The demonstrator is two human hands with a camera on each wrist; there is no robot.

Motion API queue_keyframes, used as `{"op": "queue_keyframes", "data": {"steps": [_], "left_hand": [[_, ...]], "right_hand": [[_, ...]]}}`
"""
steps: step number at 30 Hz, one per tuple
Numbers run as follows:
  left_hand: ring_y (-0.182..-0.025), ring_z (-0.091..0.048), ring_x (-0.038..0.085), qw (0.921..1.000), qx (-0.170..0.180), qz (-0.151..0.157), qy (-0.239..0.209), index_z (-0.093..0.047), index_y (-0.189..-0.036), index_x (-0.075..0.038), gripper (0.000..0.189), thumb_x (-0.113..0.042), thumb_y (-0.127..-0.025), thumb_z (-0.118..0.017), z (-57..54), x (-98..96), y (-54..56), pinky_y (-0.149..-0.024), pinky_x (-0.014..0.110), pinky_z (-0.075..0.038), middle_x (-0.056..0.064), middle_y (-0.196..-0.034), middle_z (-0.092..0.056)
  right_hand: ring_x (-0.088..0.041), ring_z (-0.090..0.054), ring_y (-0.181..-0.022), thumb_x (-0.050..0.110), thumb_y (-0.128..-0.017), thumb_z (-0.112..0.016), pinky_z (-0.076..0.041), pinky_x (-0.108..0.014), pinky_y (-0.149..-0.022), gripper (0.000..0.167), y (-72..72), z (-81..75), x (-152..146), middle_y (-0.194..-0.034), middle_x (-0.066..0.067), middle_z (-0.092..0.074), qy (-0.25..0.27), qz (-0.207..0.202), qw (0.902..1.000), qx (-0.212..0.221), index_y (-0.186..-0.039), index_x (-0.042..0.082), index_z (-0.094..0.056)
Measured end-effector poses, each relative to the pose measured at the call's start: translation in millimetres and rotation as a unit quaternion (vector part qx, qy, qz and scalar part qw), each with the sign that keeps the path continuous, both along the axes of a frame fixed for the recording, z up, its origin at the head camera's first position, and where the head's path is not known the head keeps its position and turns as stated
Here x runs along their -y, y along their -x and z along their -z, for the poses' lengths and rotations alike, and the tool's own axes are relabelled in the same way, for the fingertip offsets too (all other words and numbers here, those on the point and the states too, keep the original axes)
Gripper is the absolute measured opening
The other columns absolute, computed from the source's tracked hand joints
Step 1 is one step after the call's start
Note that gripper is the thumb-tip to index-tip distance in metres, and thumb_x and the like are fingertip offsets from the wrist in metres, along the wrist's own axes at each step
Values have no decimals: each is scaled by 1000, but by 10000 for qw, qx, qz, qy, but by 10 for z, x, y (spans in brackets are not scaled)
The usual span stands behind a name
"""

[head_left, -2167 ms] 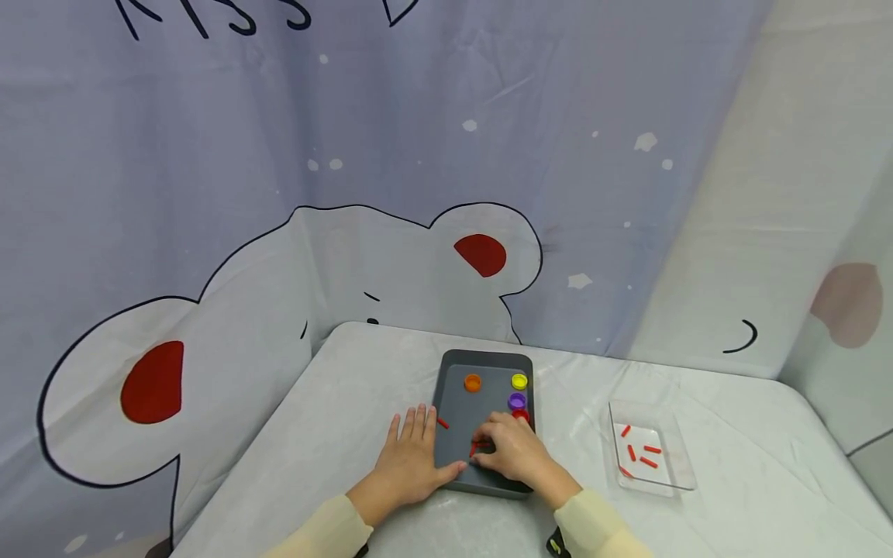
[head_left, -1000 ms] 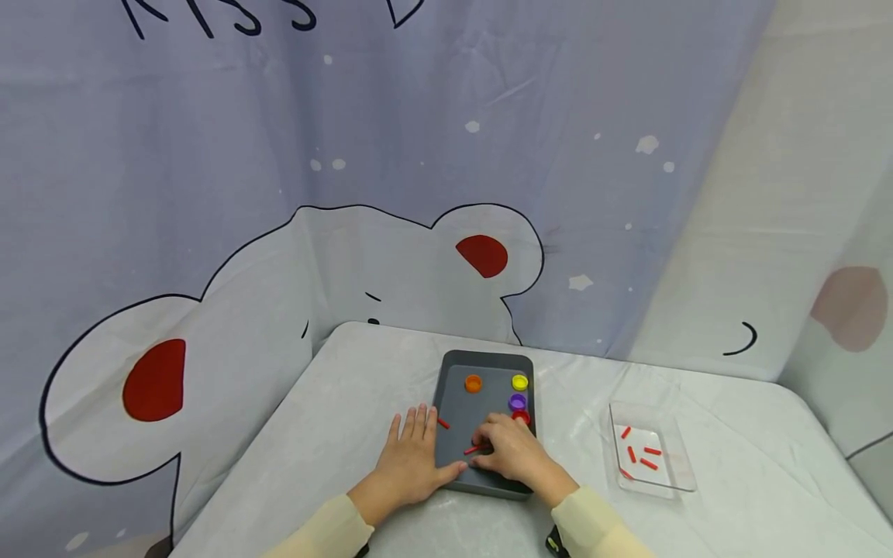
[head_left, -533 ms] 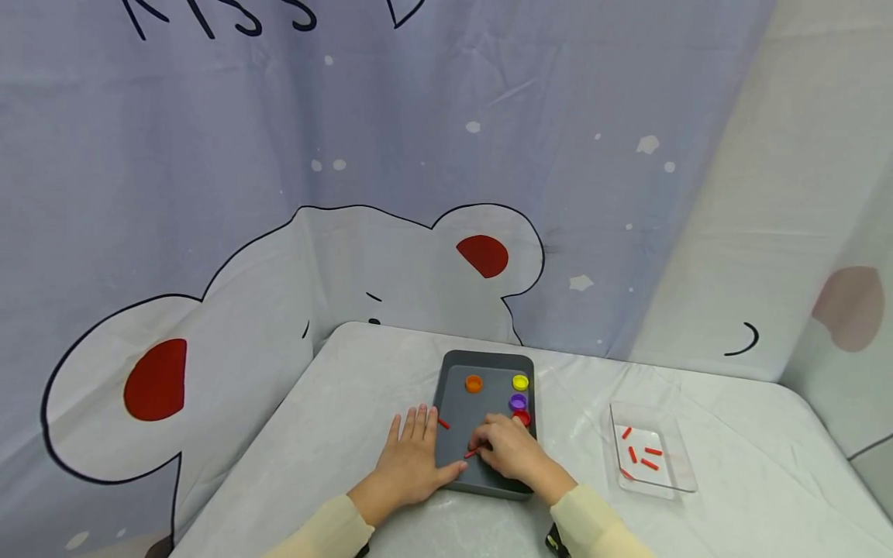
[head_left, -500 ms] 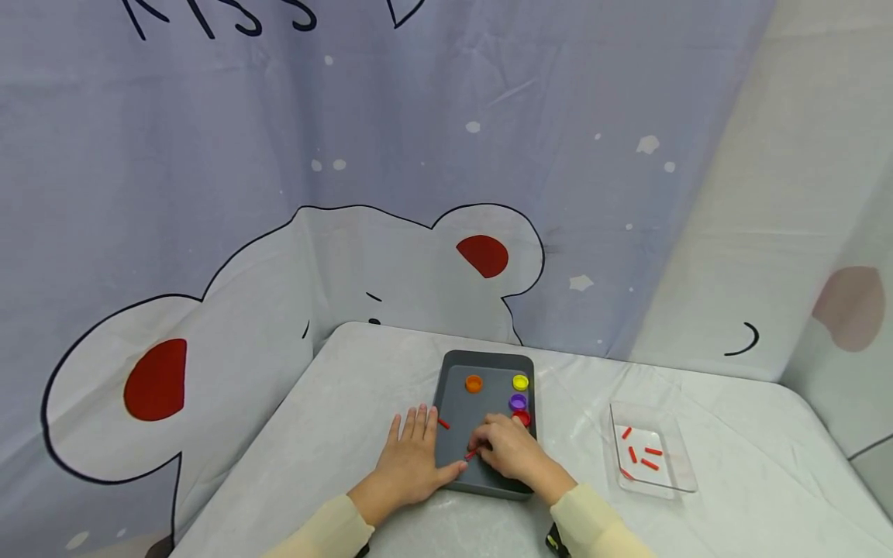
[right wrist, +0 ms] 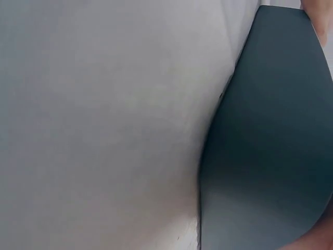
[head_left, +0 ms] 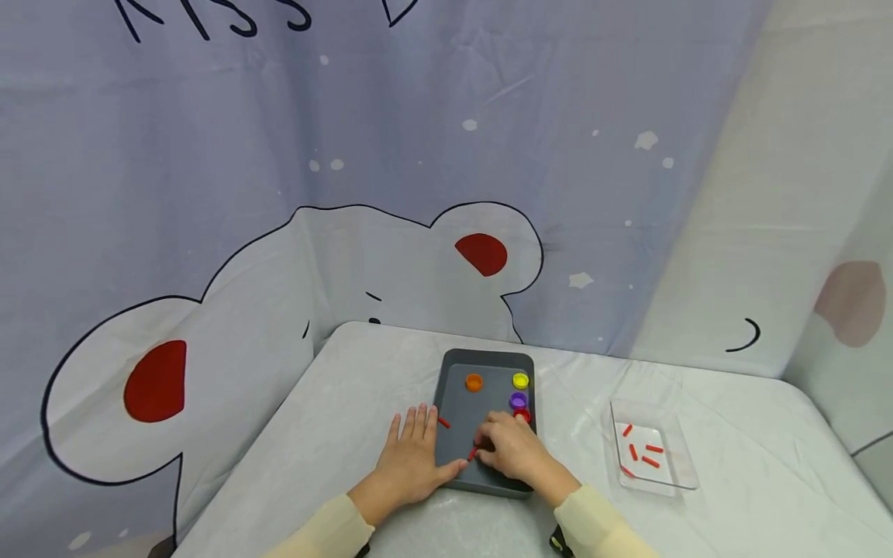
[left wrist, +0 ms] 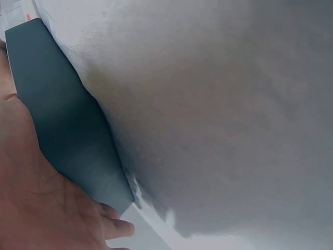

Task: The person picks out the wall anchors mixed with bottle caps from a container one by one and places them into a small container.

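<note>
As the head view (alone) shows, fingers (head_left: 482, 432) pinch a red stick (head_left: 473, 453).

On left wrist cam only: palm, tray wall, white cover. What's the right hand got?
Observer: Right hand holds a red stick, fingertips bent in over the tray.
Operator: Any loose sticks in there?
Observer: One in sight: another stick lies by the left hand's fingers. The right hand may hide more.
Operator: Anything beside the tray?
Observer: A clear box to its right, apart from it, with five more sticks inside.
</note>
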State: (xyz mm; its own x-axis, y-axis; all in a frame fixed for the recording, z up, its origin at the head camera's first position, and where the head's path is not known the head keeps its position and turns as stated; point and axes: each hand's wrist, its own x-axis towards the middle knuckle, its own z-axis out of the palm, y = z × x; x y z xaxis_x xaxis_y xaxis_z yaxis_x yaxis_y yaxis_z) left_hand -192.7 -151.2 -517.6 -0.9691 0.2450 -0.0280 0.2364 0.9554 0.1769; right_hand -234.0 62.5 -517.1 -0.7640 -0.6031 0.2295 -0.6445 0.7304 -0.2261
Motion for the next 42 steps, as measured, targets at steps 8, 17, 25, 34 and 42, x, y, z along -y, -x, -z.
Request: {"op": "queue_keyframes", "data": {"steps": [8, 17, 25, 34, 42], "left_hand": [[-152, -21, 42, 10000, -15, 69, -27, -24, -158, 4, 106, -77, -93, -44, -13, 9, -11, -120, 62, -10, 24, -164, -25], [-152, -21, 41, 9999, -73, 99, 49, -24, -158, 4, 106, -78, -93, -41, -44, 4, -17, -121, 61, -12, 24, -164, -25], [-152, -22, 41, 9999, -103, 109, 35, -24, -158, 4, 109, -80, -91, -39, -37, 8, -18, -120, 61, -13, 24, -163, -26], [-152, -20, 41, 9999, -23, 113, 24, -23, -159, 4, 109, -81, -91, -38, -50, 0, -12, -121, 61, -12, 24, -164, -24], [-152, -21, 41, 9999, -45, 98, -1, -24, -158, 4, 107, -78, -92, -42, -49, -1, -21, -121, 62, -12, 25, -163, -25]], "right_hand": [[-10, -52, -77, 42, -79, -85, -36, -27, -68, 26, -28, -1, -16, -84, 9, -57, 56, -69, 10000, -42, -84, 19, -75], [-9, -48, -74, 52, -77, -84, -33, -26, -66, 35, -27, -2, 11, -81, 11, -53, 77, 1, 9999, -93, -83, 19, -73], [-10, -49, -75, 45, -77, -86, -33, -27, -66, 31, -46, 7, 59, -81, 9, -54, -71, 26, 9999, -129, -85, 18, -72], [-10, -48, -74, 35, -79, -86, -29, -26, -64, 25, -38, 8, 82, -80, 8, -54, -74, -32, 10000, -3, -84, 16, -72], [-8, -49, -73, 29, -80, -81, -40, -26, -66, 19, -8, -42, 34, -83, 7, -55, 195, 9, 9997, 122, -88, 16, -71]]}}
